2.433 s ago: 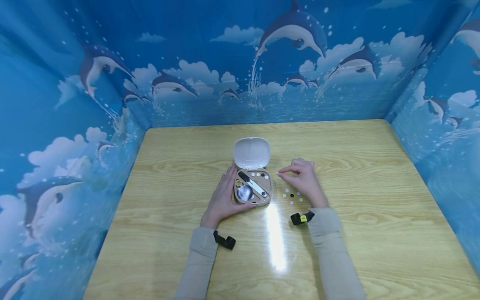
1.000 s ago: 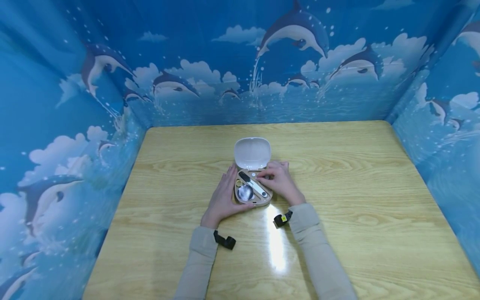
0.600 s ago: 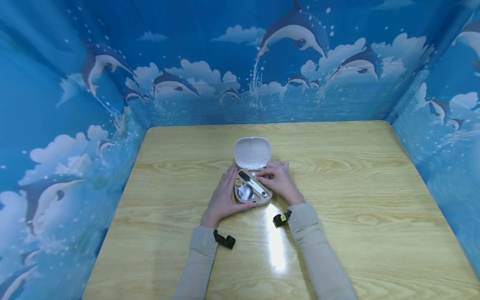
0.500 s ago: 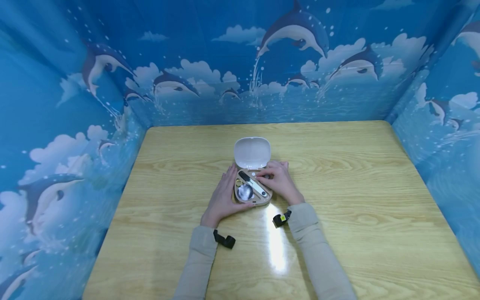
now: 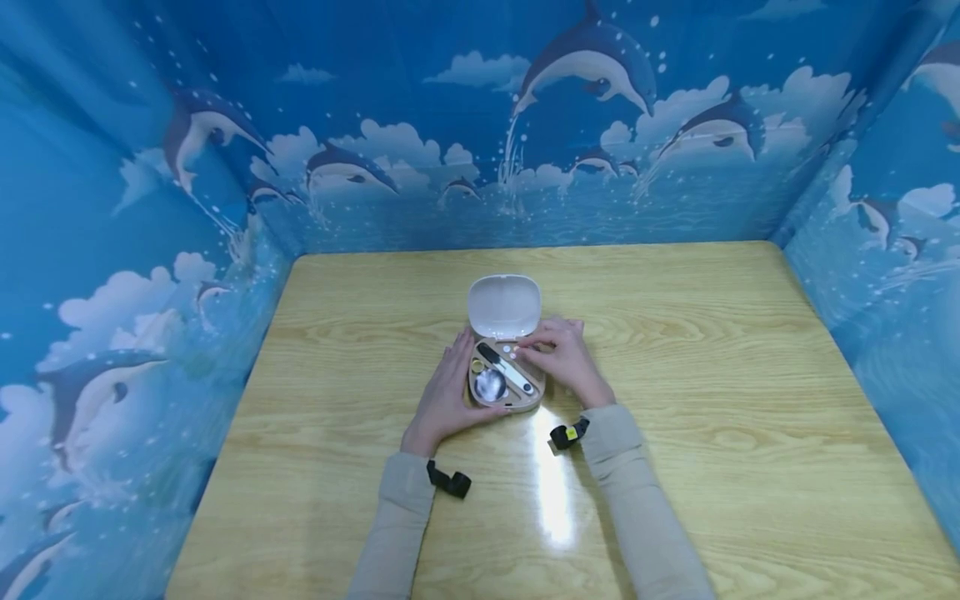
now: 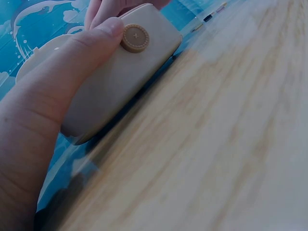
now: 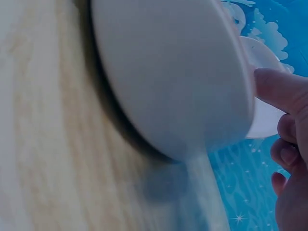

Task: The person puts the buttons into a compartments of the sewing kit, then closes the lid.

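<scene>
A beige sewing box stands on the table with its white lid raised. My left hand grips its left side, the thumb along the front beside a button-shaped catch. Inside lie a black-and-white tool, a round shiny disc and a small gold ring. Over the back right compartment, thumb and index fingertip close together, is my right hand; whether anything is between them cannot be made out. A small white button shows beside its fingertips.
Small dark and pale pieces, including a black one, lie on the wooden table beyond the box in the left wrist view. My right hand hides most of that spot in the head view. A dolphin-print curtain surrounds the table's back and sides.
From right of the box, my right hand has come in over the back right compartment, then shifted slightly right. Another small pale piece shows by its fingertips. My left hand stays put.
</scene>
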`<action>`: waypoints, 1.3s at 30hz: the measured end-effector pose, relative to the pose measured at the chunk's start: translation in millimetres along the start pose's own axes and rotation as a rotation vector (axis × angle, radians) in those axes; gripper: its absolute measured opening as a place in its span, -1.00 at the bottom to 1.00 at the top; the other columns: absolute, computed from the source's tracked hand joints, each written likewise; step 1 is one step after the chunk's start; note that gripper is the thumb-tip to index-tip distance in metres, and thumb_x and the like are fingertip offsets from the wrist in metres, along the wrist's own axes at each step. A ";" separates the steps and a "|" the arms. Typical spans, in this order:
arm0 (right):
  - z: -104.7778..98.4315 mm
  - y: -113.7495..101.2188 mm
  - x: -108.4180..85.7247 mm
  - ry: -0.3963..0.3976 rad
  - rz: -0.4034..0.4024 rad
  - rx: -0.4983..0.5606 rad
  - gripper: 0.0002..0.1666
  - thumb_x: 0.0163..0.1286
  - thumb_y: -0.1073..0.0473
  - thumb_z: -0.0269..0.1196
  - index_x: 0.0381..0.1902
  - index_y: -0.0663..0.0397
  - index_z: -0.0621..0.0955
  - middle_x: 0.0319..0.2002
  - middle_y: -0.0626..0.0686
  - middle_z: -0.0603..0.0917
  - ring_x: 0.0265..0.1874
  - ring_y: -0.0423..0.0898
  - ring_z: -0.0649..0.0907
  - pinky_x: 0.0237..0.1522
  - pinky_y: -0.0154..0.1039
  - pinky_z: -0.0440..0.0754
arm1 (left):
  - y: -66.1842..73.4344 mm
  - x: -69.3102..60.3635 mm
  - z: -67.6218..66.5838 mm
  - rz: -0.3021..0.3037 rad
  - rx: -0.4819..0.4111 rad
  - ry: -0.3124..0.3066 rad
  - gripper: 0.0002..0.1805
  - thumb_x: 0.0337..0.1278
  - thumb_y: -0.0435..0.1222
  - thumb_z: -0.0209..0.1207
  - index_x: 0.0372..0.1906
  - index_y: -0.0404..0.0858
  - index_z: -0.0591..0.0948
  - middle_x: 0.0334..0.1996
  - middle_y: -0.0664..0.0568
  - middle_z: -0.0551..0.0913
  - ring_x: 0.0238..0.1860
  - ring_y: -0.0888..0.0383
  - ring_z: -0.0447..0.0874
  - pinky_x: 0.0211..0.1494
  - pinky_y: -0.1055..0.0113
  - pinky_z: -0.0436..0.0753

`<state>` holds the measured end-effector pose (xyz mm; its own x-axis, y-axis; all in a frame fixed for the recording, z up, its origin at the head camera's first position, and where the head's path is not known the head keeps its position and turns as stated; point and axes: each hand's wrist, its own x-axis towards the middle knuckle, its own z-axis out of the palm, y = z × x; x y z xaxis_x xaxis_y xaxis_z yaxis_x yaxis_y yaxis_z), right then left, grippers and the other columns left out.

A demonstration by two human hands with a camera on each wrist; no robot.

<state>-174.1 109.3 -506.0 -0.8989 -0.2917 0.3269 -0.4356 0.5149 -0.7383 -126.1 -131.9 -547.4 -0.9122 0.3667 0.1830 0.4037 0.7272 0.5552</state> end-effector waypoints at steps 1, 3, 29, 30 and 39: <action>-1.6 -0.8 0.0 0.003 0.009 0.007 -0.85 0.07 0.17 0.54 -0.36 -0.04 0.79 -0.29 -0.09 0.74 -0.12 -0.08 0.59 0.34 0.22 0.10 | 0.1 0.0 -0.1 0.000 0.000 0.001 0.47 -0.30 0.54 0.22 0.61 -0.09 -0.25 0.61 -0.02 -0.21 0.59 0.02 -0.24 0.60 0.05 -0.11; -5.4 -3.2 0.0 0.011 0.013 0.022 -0.85 0.08 0.20 0.54 -0.36 -0.04 0.79 -0.33 -0.11 0.73 -0.14 -0.09 0.58 0.36 0.23 0.07 | 0.2 0.2 -0.2 0.003 0.002 0.002 0.48 -0.30 0.55 0.21 0.61 -0.09 -0.25 0.61 -0.02 -0.21 0.59 0.02 -0.24 0.60 0.06 -0.11; -43.7 20.2 -32.1 0.175 0.082 0.093 -0.87 0.06 0.24 0.55 -0.39 0.01 0.80 -0.64 -0.03 0.30 -0.53 -0.13 0.27 -0.12 -0.18 0.22 | 0.5 -0.4 -0.3 -0.003 -0.013 -0.004 0.48 -0.32 0.57 0.18 0.61 -0.09 -0.25 0.61 -0.02 -0.21 0.59 0.07 -0.27 0.60 0.08 -0.11; -44.5 21.8 -34.3 0.175 0.099 0.098 -0.87 0.06 0.24 0.54 -0.38 0.02 0.80 -0.63 -0.02 0.31 -0.52 -0.12 0.28 -0.12 -0.18 0.23 | 0.7 -0.4 -0.2 -0.002 -0.013 -0.003 0.48 -0.31 0.56 0.20 0.61 -0.09 -0.25 0.61 -0.02 -0.21 0.59 0.06 -0.26 0.60 0.07 -0.11; -45.2 37.1 -50.4 0.142 0.217 0.149 -0.86 0.09 0.23 0.53 -0.35 0.07 0.79 -0.61 -0.02 0.31 -0.50 -0.13 0.29 -0.39 -0.26 0.29 | -0.5 -0.8 0.8 -0.008 -0.008 0.003 0.48 -0.32 0.55 0.22 0.61 -0.08 -0.25 0.61 -0.03 -0.20 0.59 0.04 -0.24 0.60 0.06 -0.10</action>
<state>-147.1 179.5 -523.2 -0.9725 -0.0664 0.2233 -0.2300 0.4260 -0.8750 -125.5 -132.1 -548.4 -0.9155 0.3593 0.1807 0.3958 0.7253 0.5632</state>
